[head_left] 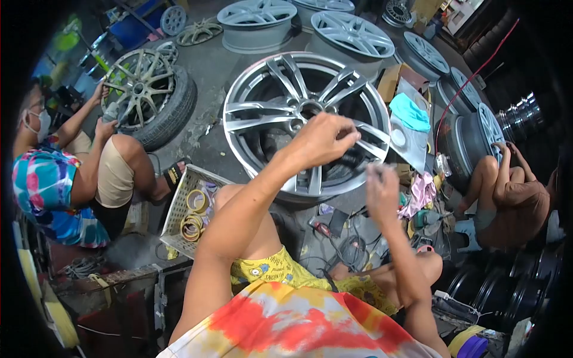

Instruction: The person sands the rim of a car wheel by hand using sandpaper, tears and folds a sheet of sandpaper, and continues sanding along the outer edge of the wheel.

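Observation:
A large silver-and-grey wheel rim point(309, 107) with paired spokes lies in front of me, face up. Over its hub and right spokes is my left hand point(325, 138), its fingers curled and pressed together; whatever they hold, if anything, is too small to name. My right hand point(383, 190) is raised just off the lower right edge of the rim. Motion smears its fingers, so their grip is unclear.
A basket point(173, 209) with tape rolls point(192, 227) stands at my left knee. Cables point(353, 247) and a pink cloth point(419, 194) lie at right, below a turquoise cloth point(410, 112). Co-workers sit on both sides with wheels. More grey rims point(352, 34) are behind.

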The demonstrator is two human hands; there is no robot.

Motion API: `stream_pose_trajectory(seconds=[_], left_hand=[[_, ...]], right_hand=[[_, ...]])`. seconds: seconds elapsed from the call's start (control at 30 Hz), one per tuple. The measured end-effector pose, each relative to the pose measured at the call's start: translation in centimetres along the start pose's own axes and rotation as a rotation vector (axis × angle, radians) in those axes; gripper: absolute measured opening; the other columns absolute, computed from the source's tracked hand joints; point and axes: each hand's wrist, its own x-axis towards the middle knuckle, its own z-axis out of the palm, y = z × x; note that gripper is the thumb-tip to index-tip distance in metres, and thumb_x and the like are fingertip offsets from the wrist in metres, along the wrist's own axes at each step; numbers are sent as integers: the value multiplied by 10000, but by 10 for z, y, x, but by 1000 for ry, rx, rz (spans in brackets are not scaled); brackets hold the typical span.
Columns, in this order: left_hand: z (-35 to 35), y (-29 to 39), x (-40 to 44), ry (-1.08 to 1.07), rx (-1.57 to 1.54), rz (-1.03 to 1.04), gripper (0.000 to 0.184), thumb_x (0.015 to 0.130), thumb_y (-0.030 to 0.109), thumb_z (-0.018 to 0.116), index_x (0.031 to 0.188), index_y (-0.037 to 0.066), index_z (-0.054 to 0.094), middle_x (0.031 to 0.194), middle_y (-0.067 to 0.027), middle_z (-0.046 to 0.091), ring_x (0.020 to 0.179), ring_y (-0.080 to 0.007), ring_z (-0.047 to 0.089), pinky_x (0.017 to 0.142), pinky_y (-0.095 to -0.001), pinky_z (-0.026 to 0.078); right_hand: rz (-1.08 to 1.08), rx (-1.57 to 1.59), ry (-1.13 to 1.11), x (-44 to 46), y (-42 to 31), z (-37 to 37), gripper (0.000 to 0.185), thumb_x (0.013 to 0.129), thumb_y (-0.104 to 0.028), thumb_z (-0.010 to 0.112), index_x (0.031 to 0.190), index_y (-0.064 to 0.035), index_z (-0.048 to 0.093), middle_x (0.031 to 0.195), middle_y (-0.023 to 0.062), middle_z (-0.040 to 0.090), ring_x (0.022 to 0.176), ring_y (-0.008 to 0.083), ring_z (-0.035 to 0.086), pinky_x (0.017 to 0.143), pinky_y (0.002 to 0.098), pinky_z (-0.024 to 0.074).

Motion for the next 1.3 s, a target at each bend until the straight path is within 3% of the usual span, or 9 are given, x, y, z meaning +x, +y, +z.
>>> stream_pose_trajectory(seconds=[0.13,0.3,0.47,0.57,0.77,0.83,1.0,1.13,1.3], left_hand=[[2,4,3,-99,107,-65,249,944,219,705,987,-25,733,799,-208,711,692,-312,687,666,-407,511],[9,2,3,-180,190,-76,266,936,231,691,914,-33,721,788,-210,696,730,-388,673,688,-443,515],[10,-2,5,-192,205,-63,252,930,230,698,912,-19,731,799,-215,702,733,-393,676,688,-447,517],[11,-3,4,-193,251,-49,260,932,238,697,937,-18,737,802,-222,705,732,-401,683,690,-461,525],[8,8,5,-300,279,-137,283,937,247,702,939,-35,729,756,-222,676,677,-370,651,661,-431,502],[7,7,7,-285,288,-144,279,934,239,708,941,-40,728,751,-223,673,679,-363,652,665,-424,504],[10,6,5,-292,305,-157,293,937,259,698,911,-32,729,787,-224,691,752,-420,662,721,-472,508],[7,16,5,-320,315,-193,287,942,251,697,914,-33,730,799,-230,694,753,-420,664,729,-468,513],[9,3,4,-263,294,-153,297,940,265,699,895,-27,733,783,-228,697,754,-417,672,725,-462,523]], right_hand=[[-101,316,-62,-25,-71,-10,351,905,-143,710,1240,-34,701,1258,162,642,1253,363,590,1109,507,438],[-10,142,31,-5,3,1,322,966,-139,651,1270,-34,679,1267,132,649,1293,326,577,1125,563,407],[-8,301,117,-32,-55,16,299,988,-149,611,1258,-39,677,1305,141,643,1309,344,570,1147,552,384],[-146,279,-60,-42,-54,9,379,985,-155,593,1349,-59,642,1401,131,607,1413,297,504,1197,550,314],[154,185,138,-4,-1,17,321,986,-144,570,1270,-31,668,1304,157,635,1315,361,546,1151,588,354],[79,210,99,-19,-37,11,278,929,-127,596,1176,-27,675,1286,165,626,1300,386,548,1143,608,360],[-74,337,13,-43,-58,4,357,988,-149,608,1329,-54,647,1390,133,612,1376,316,527,1176,564,348],[93,162,74,-18,-6,3,346,995,-158,598,1322,-60,651,1360,130,620,1358,322,536,1165,573,358],[141,331,88,-41,-75,0,310,998,-151,583,1286,-67,663,1356,131,623,1350,338,543,1160,590,352]])
